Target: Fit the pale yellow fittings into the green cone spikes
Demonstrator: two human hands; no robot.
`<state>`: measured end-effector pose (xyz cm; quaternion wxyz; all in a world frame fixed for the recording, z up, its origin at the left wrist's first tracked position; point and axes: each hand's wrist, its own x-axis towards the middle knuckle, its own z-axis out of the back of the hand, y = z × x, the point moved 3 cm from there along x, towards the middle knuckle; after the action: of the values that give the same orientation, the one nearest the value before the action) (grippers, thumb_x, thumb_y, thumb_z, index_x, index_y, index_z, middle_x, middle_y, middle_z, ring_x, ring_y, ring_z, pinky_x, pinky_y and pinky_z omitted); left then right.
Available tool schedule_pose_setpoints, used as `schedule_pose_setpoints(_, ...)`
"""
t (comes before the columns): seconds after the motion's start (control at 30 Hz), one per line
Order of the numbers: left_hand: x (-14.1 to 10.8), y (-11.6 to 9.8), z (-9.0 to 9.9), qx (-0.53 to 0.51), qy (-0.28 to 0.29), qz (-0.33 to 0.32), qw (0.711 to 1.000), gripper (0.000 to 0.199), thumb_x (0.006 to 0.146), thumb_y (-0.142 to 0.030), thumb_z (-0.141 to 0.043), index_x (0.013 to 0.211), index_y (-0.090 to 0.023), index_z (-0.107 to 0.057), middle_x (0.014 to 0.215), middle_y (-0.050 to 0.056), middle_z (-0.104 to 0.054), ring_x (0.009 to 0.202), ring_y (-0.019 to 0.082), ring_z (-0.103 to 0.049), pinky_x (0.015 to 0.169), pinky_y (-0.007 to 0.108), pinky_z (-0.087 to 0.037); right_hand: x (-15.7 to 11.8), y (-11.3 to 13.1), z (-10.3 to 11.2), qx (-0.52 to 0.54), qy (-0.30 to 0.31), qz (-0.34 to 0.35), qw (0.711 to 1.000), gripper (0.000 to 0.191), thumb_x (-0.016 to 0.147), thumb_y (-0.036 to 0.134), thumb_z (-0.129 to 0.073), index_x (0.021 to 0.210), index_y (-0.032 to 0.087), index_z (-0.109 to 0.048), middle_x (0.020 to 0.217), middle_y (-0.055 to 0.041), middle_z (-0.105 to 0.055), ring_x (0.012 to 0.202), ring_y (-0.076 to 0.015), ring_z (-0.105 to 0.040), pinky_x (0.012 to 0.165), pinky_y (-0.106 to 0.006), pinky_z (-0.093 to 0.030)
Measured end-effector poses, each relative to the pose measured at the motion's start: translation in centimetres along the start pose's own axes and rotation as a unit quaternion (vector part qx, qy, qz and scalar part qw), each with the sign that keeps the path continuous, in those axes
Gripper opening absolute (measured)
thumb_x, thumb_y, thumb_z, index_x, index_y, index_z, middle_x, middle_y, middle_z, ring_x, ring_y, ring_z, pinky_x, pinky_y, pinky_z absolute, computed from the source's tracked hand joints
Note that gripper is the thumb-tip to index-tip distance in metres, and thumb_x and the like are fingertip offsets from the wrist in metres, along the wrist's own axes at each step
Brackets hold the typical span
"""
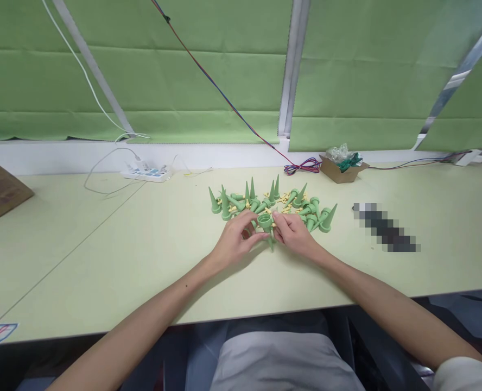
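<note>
A green plastic watering spike (265,220), with a round threaded cup facing up and its point slanting down, is held just above the table between my two hands. My left hand (236,239) is closed around the cup's left side, thumb below and fingers above. On the cup's right side my right hand (293,232) pinches a small yellow plastic piece that touches the spike; most of it is hidden by the fingers. Just beyond my hands lie several more green spikes (225,207), some standing point up, others on their sides, among scattered small yellow pieces (286,203).
At the back stand a cardboard box (342,171) with clear and green plastic in it, coiled wire (304,166) and a white power strip (147,174). A brown object (2,190) is at far left. A pixelated dark item (387,228) lies to the right.
</note>
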<state>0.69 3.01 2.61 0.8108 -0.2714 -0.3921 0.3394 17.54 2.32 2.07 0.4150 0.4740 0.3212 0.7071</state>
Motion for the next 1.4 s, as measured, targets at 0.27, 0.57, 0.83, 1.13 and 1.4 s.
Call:
schedule_pose_setpoints(0.27, 0.1, -0.5, 0.0, 0.039, -0.031, -0.022, 0.999, 0.012, 0.09, -0.026, -0.063, 0.089, -0.018, -0.055, 0.084, 0.001, -0.053, 0.072, 0.012, -0.055, 0.056, 0.021, -0.045, 0.0, -0.3, 0.0, 0.039, -0.025, 0.007, 0.999, 0.06, 0.101, 0.059, -0.038, 0.054, 0.021, -0.039, 0.045, 0.0029, -0.044, 0.043, -0.01, -0.039, 0.051, -0.028, -0.035)
schedule_pose_setpoints(0.57, 0.3, -0.2, -0.6, -0.153, 0.058, 0.143, 0.976, 0.063, 0.098, -0.062, -0.033, 0.067, -0.015, -0.061, 0.067, 0.005, -0.058, 0.058, 0.013, -0.053, 0.052, 0.026, -0.045, 0.0, 0.2, 0.5, 0.056, -0.015, 0.047, 0.997, 0.051, 0.102, 0.053, -0.04, 0.063, 0.021, -0.046, 0.053, 0.0032, -0.047, 0.047, -0.0098, -0.042, 0.051, -0.026, -0.035)
schedule_pose_setpoints(0.83, 0.5, 0.5, -0.8, -0.332, 0.086, 0.225, 0.912, 0.063, 0.089, -0.073, -0.043, 0.075, -0.016, -0.067, 0.076, 0.01, -0.065, 0.065, 0.018, -0.062, 0.045, 0.026, -0.047, -0.2, 0.4, 0.1, -0.006, 0.026, 0.067, 0.997, 0.042, 0.1, 0.041, -0.048, 0.064, 0.02, -0.049, 0.056, 0.0035, -0.048, 0.051, -0.0099, -0.041, 0.053, -0.025, -0.033)
schedule_pose_setpoints(1.13, 0.2, 0.7, -1.3, -0.351, 0.126, 0.217, 0.902, 0.054, 0.091, -0.065, -0.049, 0.083, -0.015, -0.07, 0.083, 0.01, -0.065, 0.066, 0.017, -0.062, 0.047, 0.026, -0.049, -0.3, 0.1, 0.2, -0.022, 0.02, 0.066, 0.997, 0.04, 0.102, 0.042, -0.043, 0.068, 0.021, -0.045, 0.058, 0.0033, -0.05, 0.052, -0.0113, -0.043, 0.054, -0.026, -0.035)
schedule_pose_setpoints(1.4, 0.1, -0.3, -0.6, -0.3, 0.146, 0.168, 0.928, 0.049, 0.093, -0.06, -0.051, 0.087, -0.014, -0.065, 0.078, 0.006, -0.059, 0.067, 0.016, -0.06, 0.051, 0.025, -0.048, -0.3, 0.2, 0.1, -0.028, 0.026, 0.064, 0.997, 0.041, 0.103, 0.045, -0.038, 0.069, 0.022, -0.041, 0.056, 0.0035, -0.049, 0.052, -0.012, -0.045, 0.055, -0.026, -0.035)
